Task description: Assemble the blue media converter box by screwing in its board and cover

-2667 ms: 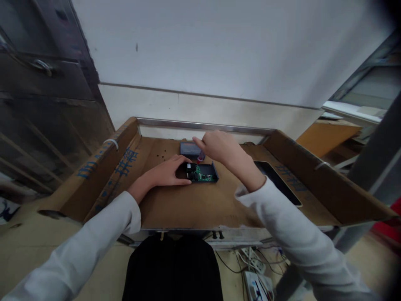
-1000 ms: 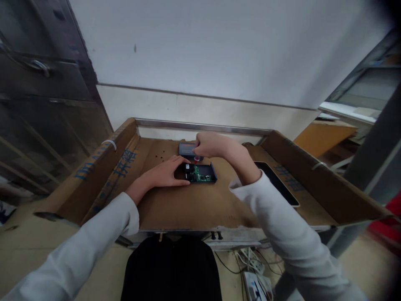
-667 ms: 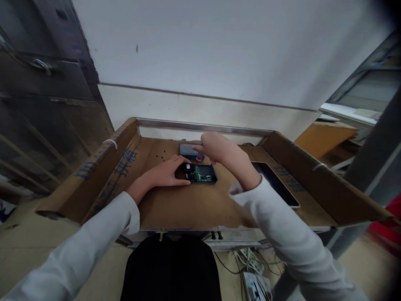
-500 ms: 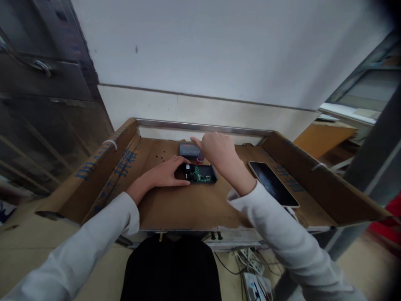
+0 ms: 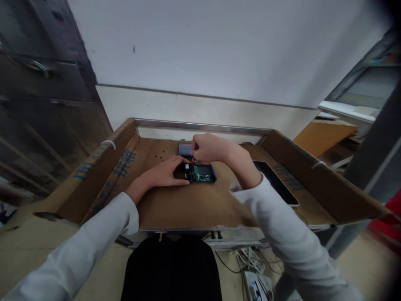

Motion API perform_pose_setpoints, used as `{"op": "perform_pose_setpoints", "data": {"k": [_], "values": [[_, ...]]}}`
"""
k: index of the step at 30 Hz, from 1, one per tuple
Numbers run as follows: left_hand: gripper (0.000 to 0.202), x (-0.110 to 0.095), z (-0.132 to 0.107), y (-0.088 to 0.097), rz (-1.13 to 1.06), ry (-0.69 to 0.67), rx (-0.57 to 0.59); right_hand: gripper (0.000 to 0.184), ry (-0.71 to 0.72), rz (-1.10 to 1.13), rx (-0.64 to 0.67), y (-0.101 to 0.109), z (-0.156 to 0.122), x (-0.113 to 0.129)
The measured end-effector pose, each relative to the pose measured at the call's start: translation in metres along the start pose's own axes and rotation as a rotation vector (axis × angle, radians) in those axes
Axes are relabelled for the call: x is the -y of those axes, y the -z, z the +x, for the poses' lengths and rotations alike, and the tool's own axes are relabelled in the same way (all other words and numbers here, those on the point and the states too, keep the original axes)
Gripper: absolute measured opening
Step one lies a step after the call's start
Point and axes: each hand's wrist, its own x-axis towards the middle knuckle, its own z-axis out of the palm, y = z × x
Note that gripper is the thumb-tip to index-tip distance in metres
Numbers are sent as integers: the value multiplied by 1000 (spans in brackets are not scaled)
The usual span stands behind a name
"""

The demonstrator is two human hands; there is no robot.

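Observation:
An open dark device case [image 5: 205, 173] with a green circuit board inside lies on the cardboard-covered table [image 5: 188, 205]. My left hand [image 5: 163, 171] rests flat against the case's left end, fingers around it, holding it still. My right hand [image 5: 208, 148] is closed over the case's far edge, gripping a small red-handled tool [image 5: 194, 159], only partly visible below the fingers. Just behind lies the case's dark lid [image 5: 184, 148], partly hidden by my right hand.
A dark phone [image 5: 277, 184] lies face up to the right of my right forearm. Raised cardboard flaps [image 5: 103, 167] wall the table on the left and right. A metal rail and white wall close the back. Power strips and cables lie on the floor below.
My right hand has turned and closed down over the red-handled tool at the case's far edge, after lifting with a finger out half a second ago. The left hand stayed put.

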Motion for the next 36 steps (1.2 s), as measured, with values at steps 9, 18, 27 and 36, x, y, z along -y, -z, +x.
{"op": "perform_pose_setpoints", "data": {"k": [9,18,27,36], "values": [[58,-2,-1,0,-38,-6,-13,27,-99,47,76,5,-1,7],[55,-6,0,3,-43,7,-12,24,-153,-171,-254,-12,8,3],[57,-3,0,0,-36,31,-24,50,-185,112,-139,-11,-21,-44],[56,0,0,-2,-36,36,-24,38,-556,209,-602,-83,-47,-112]]}}
